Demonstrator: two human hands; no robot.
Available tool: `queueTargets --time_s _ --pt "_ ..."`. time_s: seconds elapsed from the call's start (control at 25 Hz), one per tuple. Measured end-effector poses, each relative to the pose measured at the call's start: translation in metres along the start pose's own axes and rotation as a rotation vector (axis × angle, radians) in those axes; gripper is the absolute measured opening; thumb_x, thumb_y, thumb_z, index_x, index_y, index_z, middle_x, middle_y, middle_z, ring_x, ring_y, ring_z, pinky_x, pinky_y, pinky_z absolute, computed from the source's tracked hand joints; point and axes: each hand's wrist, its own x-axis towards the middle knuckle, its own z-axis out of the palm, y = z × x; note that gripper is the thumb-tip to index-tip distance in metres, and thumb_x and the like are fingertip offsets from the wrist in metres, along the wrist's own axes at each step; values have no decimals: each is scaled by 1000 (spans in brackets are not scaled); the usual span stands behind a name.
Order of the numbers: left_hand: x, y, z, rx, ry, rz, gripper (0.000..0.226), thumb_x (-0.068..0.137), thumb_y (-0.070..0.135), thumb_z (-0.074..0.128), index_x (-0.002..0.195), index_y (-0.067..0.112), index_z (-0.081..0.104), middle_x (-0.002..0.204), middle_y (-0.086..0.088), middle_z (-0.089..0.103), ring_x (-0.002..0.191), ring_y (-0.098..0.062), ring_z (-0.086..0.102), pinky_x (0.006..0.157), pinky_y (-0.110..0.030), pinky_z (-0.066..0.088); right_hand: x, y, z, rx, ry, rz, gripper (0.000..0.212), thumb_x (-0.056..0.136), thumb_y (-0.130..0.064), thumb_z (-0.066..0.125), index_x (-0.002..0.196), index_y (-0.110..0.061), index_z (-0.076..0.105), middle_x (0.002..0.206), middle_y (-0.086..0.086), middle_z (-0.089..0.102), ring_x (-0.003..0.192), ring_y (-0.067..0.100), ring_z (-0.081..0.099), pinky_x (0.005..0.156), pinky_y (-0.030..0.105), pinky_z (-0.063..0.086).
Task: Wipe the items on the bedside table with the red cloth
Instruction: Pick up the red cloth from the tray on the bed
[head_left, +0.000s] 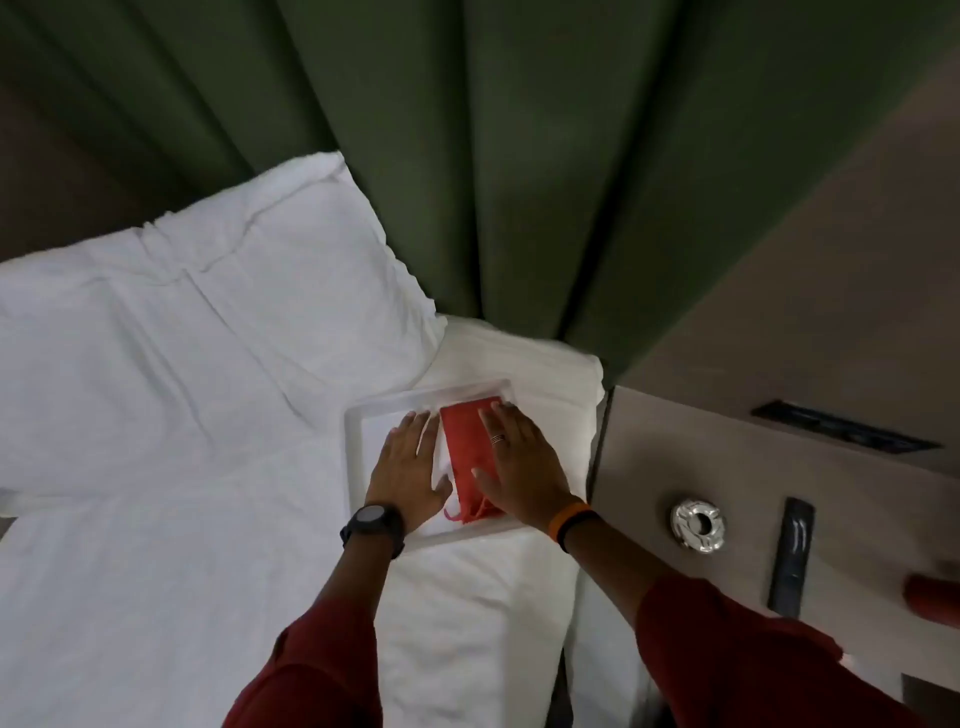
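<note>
A folded red cloth (465, 452) lies in a clear plastic tray (353, 441) that rests on the white bed. My left hand (408, 462) lies flat in the tray just left of the cloth, fingers spread. My right hand (519, 462) rests flat on the cloth's right side, fingers apart, pressing it down. To the right stands the bedside table (727, 467) with a shiny silver ring-shaped object (697, 524), a dark remote control (792, 556) and a red object (935, 597) at the frame's right edge.
A white pillow (234, 312) and white bedding (156, 571) fill the left. Green curtains (519, 156) hang behind the bed. A dark slot-like panel (844, 434) sits at the back of the bedside table.
</note>
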Motion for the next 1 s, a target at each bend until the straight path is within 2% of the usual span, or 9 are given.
queueTargets --time_s 0.16,0.24,0.36,0.52,0.64,0.72,0.8,0.84,1.0 --pt "17 -25 48 45 -100 -90 93 87 45 56 157 20 0 168 -4 4 155 -24 -2 128 -45 9 22 11 55 -24 -147 64 80 101 -42 46 159 -10 0 168 19 1 157 35 2 129 48 13" --pt "19 -33 70 62 -138 -116 95 88 53 52 157 20 -5 168 -2 -5 155 -24 -9 128 -47 6 28 13 79 -47 -167 73 77 103 -39 44 159 -9 -1 168 22 -2 156 38 -1 129 51 12" --pt "19 -37 90 107 -138 -105 96 89 64 44 157 15 -5 167 -5 -10 154 -28 -12 127 -50 5 32 19 97 -93 -125 54 70 102 -35 48 158 -10 15 165 27 13 154 43 11 126 54 22" --pt "16 -34 81 96 -86 -93 91 92 63 40 157 10 4 168 -7 2 155 -28 -2 127 -48 13 44 20 82 -81 -94 9 74 84 -45 70 143 -8 47 150 18 45 141 39 39 113 49 40" --pt "20 -22 63 96 -8 -70 85 93 60 42 155 7 16 165 -9 20 155 -26 9 125 -47 20 42 17 61 121 139 19 54 86 -22 75 135 -6 57 135 15 59 126 37 55 105 48 50" --pt "20 -4 52 91 34 -44 85 92 60 44 154 7 19 163 -10 26 154 -26 12 125 -45 22 22 25 41 358 320 109 35 98 -17 55 133 -16 58 134 10 58 123 31 57 107 44 50" --pt "24 22 48 64 69 -10 87 92 63 44 155 9 17 163 -10 24 155 -26 10 125 -45 21 -10 42 20 422 449 169 39 101 -26 40 136 -18 55 136 6 51 126 20 50 116 23 39" --pt "28 38 47 43 72 12 88 91 64 44 155 9 15 164 -11 22 155 -26 9 126 -46 21 -30 54 10 432 484 201 39 101 -25 42 137 -15 54 136 6 48 126 15 47 117 15 34" --pt "42 137 60 -38 108 234 91 88 67 43 156 13 15 164 -9 22 155 -24 11 126 -38 16 -119 123 -3 634 582 432 32 98 -12 55 130 -14 56 133 6 50 122 14 49 108 21 46"
